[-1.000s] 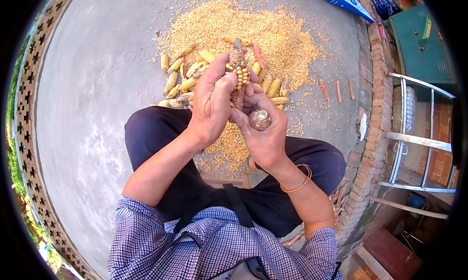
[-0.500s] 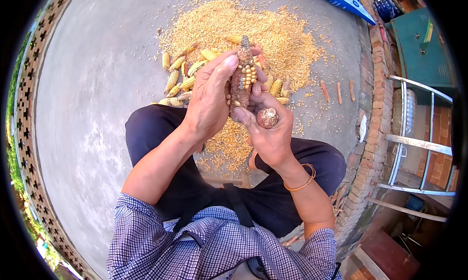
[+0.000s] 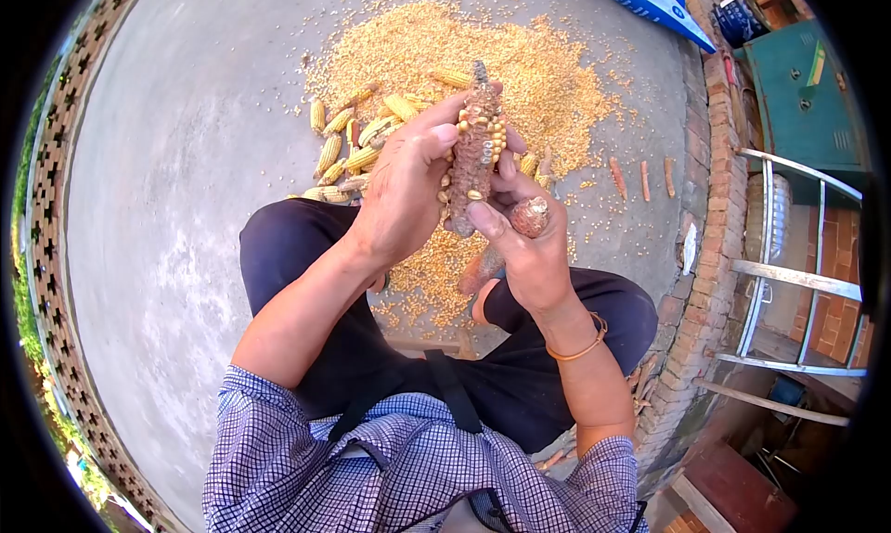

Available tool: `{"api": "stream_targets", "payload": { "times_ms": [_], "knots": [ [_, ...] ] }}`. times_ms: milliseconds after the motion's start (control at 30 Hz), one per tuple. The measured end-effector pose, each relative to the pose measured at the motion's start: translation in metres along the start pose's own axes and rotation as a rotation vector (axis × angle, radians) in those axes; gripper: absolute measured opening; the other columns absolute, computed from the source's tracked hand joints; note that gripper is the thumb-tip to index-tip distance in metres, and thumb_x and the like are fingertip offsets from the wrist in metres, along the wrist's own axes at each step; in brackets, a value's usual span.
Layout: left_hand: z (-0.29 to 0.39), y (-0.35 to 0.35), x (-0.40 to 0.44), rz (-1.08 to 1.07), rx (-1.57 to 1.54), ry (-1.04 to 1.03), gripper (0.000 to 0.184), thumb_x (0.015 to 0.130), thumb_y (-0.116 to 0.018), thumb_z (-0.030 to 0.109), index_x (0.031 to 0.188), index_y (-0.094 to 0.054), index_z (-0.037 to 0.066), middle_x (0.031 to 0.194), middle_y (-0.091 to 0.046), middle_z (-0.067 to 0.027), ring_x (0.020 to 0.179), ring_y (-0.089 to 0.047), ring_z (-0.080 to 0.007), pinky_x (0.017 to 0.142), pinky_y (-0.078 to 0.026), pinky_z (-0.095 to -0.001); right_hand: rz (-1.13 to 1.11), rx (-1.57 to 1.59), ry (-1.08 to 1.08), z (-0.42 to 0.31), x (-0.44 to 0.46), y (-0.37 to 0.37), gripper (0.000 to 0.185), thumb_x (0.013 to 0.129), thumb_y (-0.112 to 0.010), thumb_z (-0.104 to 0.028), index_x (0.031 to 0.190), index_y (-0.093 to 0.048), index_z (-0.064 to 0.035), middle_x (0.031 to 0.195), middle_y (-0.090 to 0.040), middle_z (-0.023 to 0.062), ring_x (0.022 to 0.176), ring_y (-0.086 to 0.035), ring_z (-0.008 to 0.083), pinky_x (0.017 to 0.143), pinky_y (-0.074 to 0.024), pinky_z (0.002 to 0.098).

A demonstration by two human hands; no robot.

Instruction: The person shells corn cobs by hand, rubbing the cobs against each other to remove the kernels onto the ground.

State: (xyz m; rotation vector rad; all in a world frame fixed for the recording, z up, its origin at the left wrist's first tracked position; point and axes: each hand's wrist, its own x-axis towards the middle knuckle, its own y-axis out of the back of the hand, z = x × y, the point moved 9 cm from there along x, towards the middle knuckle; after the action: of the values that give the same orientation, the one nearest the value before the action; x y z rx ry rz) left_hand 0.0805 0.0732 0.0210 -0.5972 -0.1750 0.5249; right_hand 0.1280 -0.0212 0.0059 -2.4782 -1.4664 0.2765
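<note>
Pinching cob (image 3: 471, 166) between fingers of left hand (image 3: 404, 190) and right hand (image 3: 532, 253), above floor (image 3: 186, 162); also clasping second cob (image 3: 530, 216) in right. Finding first largely stripped, retaining some kernels (image 3: 498, 140); leaving ears (image 3: 401, 106) unstripped beyond.

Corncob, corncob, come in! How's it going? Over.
Left hand holding corncob, mostly stripped, some kernels on. Right hand gripping second cob, thumb against the first. Hands hide part; nothing else in the way.
</note>
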Motion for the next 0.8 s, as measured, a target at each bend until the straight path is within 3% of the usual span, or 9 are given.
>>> {"api": "stream_targets", "payload": {
  "times_ms": [100,167,367,467,567,600,700,733,800],
  "knots": [
    [0.003,-0.007,0.0,-0.08,-0.122,0.022,0.056,0.095,-0.04,0.022,0.141,-0.037,-0.008,0.116,-0.06,-0.0221,0.102,-0.062,-0.0251,0.092,-0.053,-0.0382,-0.075,0.05,-0.048,0.001,0.002,0.001,0.036,0.093,-0.06,-0.005,0.125,-0.052,0.0075,0.115,-0.063,0.0145,0.104,-0.064,0.0208,0.087,-0.0545,0.0346],
    [0.0,-0.001,-0.002,-0.009,-0.107,0.044,0.052,0.096,-0.045,0.02,0.14,-0.039,-0.007,0.118,-0.06,-0.0224,0.104,-0.063,-0.0268,0.093,-0.053,-0.0402,-0.124,0.141,-0.102,0.004,0.003,-0.003,0.036,0.093,-0.058,-0.007,0.126,-0.052,0.0067,0.115,-0.063,0.0159,0.104,-0.064,0.0226,0.088,-0.0552,0.0361],
    [0.002,0.014,-0.004,0.054,-0.038,-0.01,0.049,0.095,-0.058,0.016,0.137,-0.044,-0.004,0.12,-0.06,-0.0221,0.104,-0.064,-0.0278,0.093,-0.054,-0.0415,-0.124,0.262,-0.137,0.006,0.002,0.0,0.032,0.096,-0.055,-0.01,0.125,-0.052,0.0039,0.114,-0.063,0.0145,0.1,-0.066,0.0235,0.088,-0.0563,0.0375],
    [0.003,0.022,-0.005,0.082,0.014,-0.057,0.05,0.094,-0.061,0.015,0.138,-0.045,-0.002,0.119,-0.061,-0.0193,0.102,-0.064,-0.0259,0.091,-0.054,-0.0397,0.164,0.041,-0.033,-0.002,0.003,0.017,0.024,0.097,-0.057,-0.012,0.116,-0.057,0.0023,0.106,-0.066,0.0117,0.086,-0.067,0.0174,0.076,-0.0558,0.0303],
    [0.006,0.017,-0.007,0.061,0.074,-0.065,0.051,0.094,-0.062,0.014,0.139,-0.044,-0.001,0.117,-0.062,-0.0147,0.1,-0.064,-0.0218,0.087,-0.054,-0.0354,0.286,-0.21,0.05,-0.014,0.001,0.044,0.016,0.096,-0.061,-0.013,0.105,-0.061,0.0007,0.092,-0.066,0.0068,0.071,-0.06,0.0103,0.061,-0.0469,0.0232],
    [0.006,0.013,-0.008,0.045,0.095,-0.061,0.052,0.093,-0.063,0.014,0.14,-0.044,0.0,0.116,-0.062,-0.0129,0.099,-0.063,-0.0201,0.086,-0.053,-0.0337,0.354,-0.172,0.075,-0.022,0.001,0.044,0.012,0.093,-0.065,-0.011,0.097,-0.062,-0.0007,0.081,-0.062,0.0029,0.061,-0.052,0.0068,0.053,-0.0369,0.0211],
    [-0.004,0.001,-0.009,-0.064,0.144,-0.026,0.051,0.094,-0.063,0.011,0.139,-0.045,-0.003,0.117,-0.059,-0.0085,0.099,-0.062,-0.0114,0.085,-0.052,-0.026,0.328,-0.15,0.151,-0.034,0.0,0.039,0.013,0.093,-0.066,-0.01,0.099,-0.061,-0.0003,0.079,-0.061,0.0022,0.06,-0.053,0.0071,0.053,-0.0383,0.0208],
    [-0.006,-0.003,-0.011,-0.092,0.197,-0.011,0.052,0.094,-0.063,0.009,0.141,-0.045,-0.001,0.12,-0.058,-0.008,0.104,-0.059,-0.0112,0.091,-0.049,-0.0274,0.338,-0.104,0.131,-0.033,-0.001,0.04,0.013,0.087,-0.072,-0.006,0.094,-0.064,0.0004,0.075,-0.063,0.0021,0.064,-0.058,0.0053,0.054,-0.0474,0.0187],
    [-0.009,-0.009,-0.013,-0.088,0.211,-0.049,0.052,0.093,-0.063,0.007,0.141,-0.044,-0.001,0.121,-0.056,-0.0082,0.107,-0.056,-0.0123,0.095,-0.046,-0.029,0.353,-0.059,0.12,-0.027,-0.001,0.039,0.014,0.087,-0.073,-0.006,0.095,-0.063,0.0012,0.077,-0.064,0.0036,0.065,-0.06,0.0063,0.055,-0.0487,0.0192]
  ]
}}
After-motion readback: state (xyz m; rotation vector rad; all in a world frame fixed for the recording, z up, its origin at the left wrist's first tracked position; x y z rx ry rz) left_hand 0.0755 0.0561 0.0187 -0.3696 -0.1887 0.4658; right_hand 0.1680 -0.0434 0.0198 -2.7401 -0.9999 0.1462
